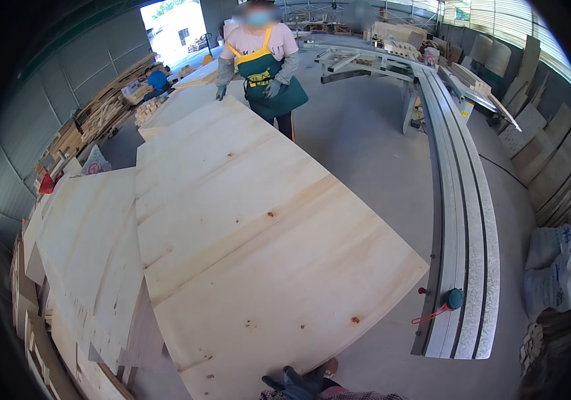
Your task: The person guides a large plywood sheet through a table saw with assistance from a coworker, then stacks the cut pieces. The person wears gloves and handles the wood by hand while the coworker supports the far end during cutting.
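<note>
A large pale plywood sheet with a few brown knots stretches from the lower edge of the view to the far left. On its near edge is my right hand in a dark glove, the fingers bent over the wood; the lower part of the hand is cut off. My left hand is out of view. At the sheet's far end stands a person in a green and yellow apron and grey gloves. One gloved hand of theirs is at the far corner, the other in front of the apron.
More plywood sheets lie stacked to the left under and beside the large one. A long metal rail table runs along the right, with a green round-headed tool on its near end. White sacks and leaning boards line the right wall.
</note>
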The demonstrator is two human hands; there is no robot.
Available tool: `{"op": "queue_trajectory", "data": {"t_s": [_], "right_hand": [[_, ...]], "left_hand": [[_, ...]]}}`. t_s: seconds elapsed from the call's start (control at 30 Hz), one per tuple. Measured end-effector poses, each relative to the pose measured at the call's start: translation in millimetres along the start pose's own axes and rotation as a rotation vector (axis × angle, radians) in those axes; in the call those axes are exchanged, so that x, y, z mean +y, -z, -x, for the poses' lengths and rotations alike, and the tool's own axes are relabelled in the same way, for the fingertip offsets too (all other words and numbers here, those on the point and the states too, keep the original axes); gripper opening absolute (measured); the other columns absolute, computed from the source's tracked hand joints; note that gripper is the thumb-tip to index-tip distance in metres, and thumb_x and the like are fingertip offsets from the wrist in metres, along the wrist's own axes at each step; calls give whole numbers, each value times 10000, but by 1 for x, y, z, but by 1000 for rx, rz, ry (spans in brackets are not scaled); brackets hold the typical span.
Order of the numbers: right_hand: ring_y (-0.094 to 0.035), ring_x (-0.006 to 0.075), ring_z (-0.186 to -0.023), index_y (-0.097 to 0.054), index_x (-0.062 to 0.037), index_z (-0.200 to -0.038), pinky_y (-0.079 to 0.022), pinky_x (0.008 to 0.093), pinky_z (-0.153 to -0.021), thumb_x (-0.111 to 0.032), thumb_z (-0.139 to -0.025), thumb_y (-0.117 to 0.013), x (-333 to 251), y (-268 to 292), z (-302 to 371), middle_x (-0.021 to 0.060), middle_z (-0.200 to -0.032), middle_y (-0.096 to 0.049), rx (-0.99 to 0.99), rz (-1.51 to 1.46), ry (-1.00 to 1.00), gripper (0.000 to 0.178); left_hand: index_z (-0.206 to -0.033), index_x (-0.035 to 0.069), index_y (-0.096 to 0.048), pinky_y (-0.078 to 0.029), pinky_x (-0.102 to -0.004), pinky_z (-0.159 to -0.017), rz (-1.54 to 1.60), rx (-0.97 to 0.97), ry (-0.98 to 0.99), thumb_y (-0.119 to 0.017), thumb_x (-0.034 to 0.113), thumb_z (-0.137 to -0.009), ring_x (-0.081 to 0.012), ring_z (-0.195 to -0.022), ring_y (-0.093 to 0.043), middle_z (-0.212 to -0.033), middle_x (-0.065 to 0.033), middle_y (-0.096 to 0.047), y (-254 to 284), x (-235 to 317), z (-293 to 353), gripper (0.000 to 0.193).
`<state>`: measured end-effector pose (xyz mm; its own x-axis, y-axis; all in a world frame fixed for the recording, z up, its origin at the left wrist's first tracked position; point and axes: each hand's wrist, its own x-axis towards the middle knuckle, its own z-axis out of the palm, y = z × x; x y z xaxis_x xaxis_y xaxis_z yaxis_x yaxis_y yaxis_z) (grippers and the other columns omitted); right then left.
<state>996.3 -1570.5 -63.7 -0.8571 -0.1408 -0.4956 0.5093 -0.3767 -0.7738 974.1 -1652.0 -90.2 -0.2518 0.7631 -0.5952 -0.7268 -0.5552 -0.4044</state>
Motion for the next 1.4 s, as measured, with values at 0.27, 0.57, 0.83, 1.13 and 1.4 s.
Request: {"op": "queue_trajectory", "data": {"t_s": [0.27,0.57,0.83,1.13,1.4], "right_hand": [[-573,284,-1014,-467,-32,-1251,-480,447,-880,-314,-846,-623,3,16,36,143,-1158,-570,56,-420,-114,518],[-571,281,-1039,-470,-26,-1237,-480,440,-910,-295,-858,-608,-20,43,68,148,-1174,-563,203,-733,-89,484],[-596,316,-987,-477,-50,-1208,-536,505,-796,-210,-814,-683,-128,119,99,136,-1134,-576,591,-772,179,472],[-595,368,-958,-401,-71,-1270,-532,563,-737,-339,-803,-694,-149,240,156,148,-1141,-554,916,-750,311,613],[-635,223,-807,-485,-15,-1179,-551,360,-653,-233,-828,-683,-225,259,218,103,-975,-616,1388,-262,453,458]], "left_hand": [[-1200,44,-489,-374,-511,-1017,-545,193,-359,-645,249,-716,-338,-1121,-505,-1200,-138,-551,24,-36,-42,549],[-1205,5,-460,-355,-494,-1044,-581,14,127,-513,237,-887,-351,-1183,-472,-1218,-199,-524,-163,-142,29,398],[-1307,9,-364,-370,-445,-1028,-1179,-426,-649,-459,352,-950,-325,-1198,-463,-1279,-209,-470,-283,-44,55,504],[-1266,143,-424,-338,-458,-1018,-845,-10,-650,-508,419,-897,-289,-1245,-403,-1349,-82,-427,-235,193,-13,468],[-1424,156,-195,-295,-503,-1023,-1054,289,-221,-599,695,-705,-268,-1275,-342,-1429,-76,-310,-273,150,-179,986]]}}
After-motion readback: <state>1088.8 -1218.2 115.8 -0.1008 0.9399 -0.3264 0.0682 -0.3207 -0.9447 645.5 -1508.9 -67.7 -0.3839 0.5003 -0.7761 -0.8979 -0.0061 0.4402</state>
